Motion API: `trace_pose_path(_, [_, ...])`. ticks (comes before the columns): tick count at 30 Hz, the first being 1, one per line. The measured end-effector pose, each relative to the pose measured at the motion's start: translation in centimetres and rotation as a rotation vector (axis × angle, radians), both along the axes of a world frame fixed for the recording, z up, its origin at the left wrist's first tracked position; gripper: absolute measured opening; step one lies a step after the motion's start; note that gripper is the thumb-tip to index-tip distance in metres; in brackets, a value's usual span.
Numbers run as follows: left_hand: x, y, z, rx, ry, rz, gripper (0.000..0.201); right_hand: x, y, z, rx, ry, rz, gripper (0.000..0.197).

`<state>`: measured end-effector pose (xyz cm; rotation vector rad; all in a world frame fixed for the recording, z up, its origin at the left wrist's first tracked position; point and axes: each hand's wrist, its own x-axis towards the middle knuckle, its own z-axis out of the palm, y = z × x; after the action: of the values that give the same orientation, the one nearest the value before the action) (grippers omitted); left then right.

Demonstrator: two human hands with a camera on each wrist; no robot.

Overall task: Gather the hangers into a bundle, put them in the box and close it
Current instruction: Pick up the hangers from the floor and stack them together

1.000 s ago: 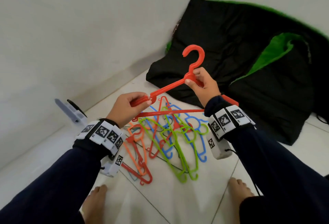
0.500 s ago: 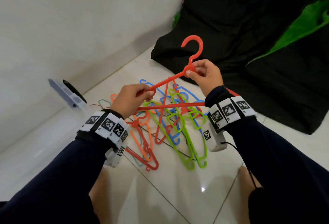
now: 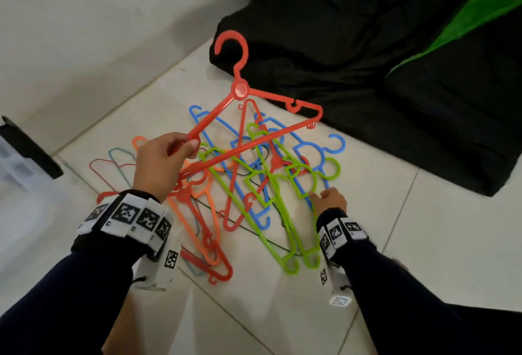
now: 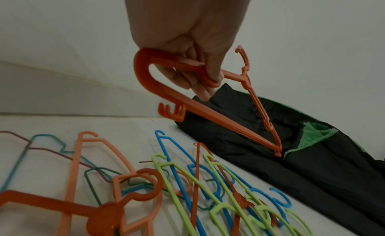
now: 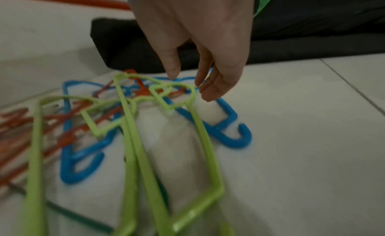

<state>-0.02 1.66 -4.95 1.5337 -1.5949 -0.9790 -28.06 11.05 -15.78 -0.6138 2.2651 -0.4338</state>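
Note:
My left hand [image 3: 169,157] grips one end of a red hanger [image 3: 240,90] and holds it up over the pile; in the left wrist view the fingers [image 4: 200,78] curl round its arm [image 4: 208,114]. Several hangers lie tangled on the tiled floor: green [image 3: 271,227], blue [image 3: 336,142], orange [image 3: 197,219] and red ones [image 3: 240,174], plus thin wire ones [image 3: 118,157] at the left. My right hand [image 3: 324,198] is low over the pile with fingers straight, its fingertips [image 5: 172,75] just above a green hanger [image 5: 177,98]. It holds nothing.
A clear plastic box [image 3: 17,174] with a black part on its rim stands at the left edge. A black and green padded cloth [image 3: 381,58] lies against the wall beyond the pile. My bare feet are near the bottom of the head view. White wall at the left.
My right hand has let go of the red hanger's neck and dropped to the pile at the right. The left hand alone now holds the red hanger.

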Motion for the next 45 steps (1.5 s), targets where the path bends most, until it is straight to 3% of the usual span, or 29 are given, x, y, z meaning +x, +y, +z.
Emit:
trace_pose_path(6, [-1.7,0.6,-1.0,0.002,0.065,0.017,0.006,1.1,0.6,-2.2,0.105,0.040,0.087,0.032])
trace_pose_path(9, [-1.5,1.0,-0.5,-0.012,0.052,0.022,0.005,0.5,0.2,-1.0,0.013,0.037,0.010,0.027])
trace_pose_path(14, [0.7,2.0,1.5,-0.052,-0.070,0.089,0.012,-2.4,-0.6,5.0,-0.227,0.049,-0.012,0.028])
trace_pose_path(17, [2.1,3.1,3.6,-0.080,-0.067,0.197,0.023,-4.1,-0.5,9.5,-0.299,0.129,0.077,0.029])
trace_pose_path(21, [3.2,3.9,6.7,-0.166,-0.053,0.253,0.021,-5.1,0.3,15.5,-0.388,0.248,0.262,0.028])
trace_pose_path(23, [3.3,4.1,8.0,-0.184,-0.035,0.224,0.019,-4.3,0.8,17.7,-0.454,0.245,0.404,0.025])
trace_pose_path(27, [1.8,4.9,9.8,-0.153,-0.034,0.077,0.011,0.0,1.3,19.7,-0.693,0.044,0.612,0.016])
trace_pose_path(30, [0.1,5.5,10.1,-0.155,-0.124,-0.035,0.011,3.2,1.3,20.1,-0.821,0.052,0.733,0.017])
trace_pose_path(37, [-1.6,6.0,10.2,-0.101,-0.048,-0.187,0.002,2.5,0.5,20.2,-0.875,0.028,0.688,0.018])
trace_pose_path(40, [-1.1,5.5,9.9,-0.082,0.020,-0.186,0.016,1.2,0.3,19.5,-0.874,0.015,0.604,0.017])
trace_pose_path(45, [-0.1,5.0,9.1,-0.033,-0.075,-0.215,0.007,0.8,0.2,19.3,-0.866,-0.027,0.630,0.016])
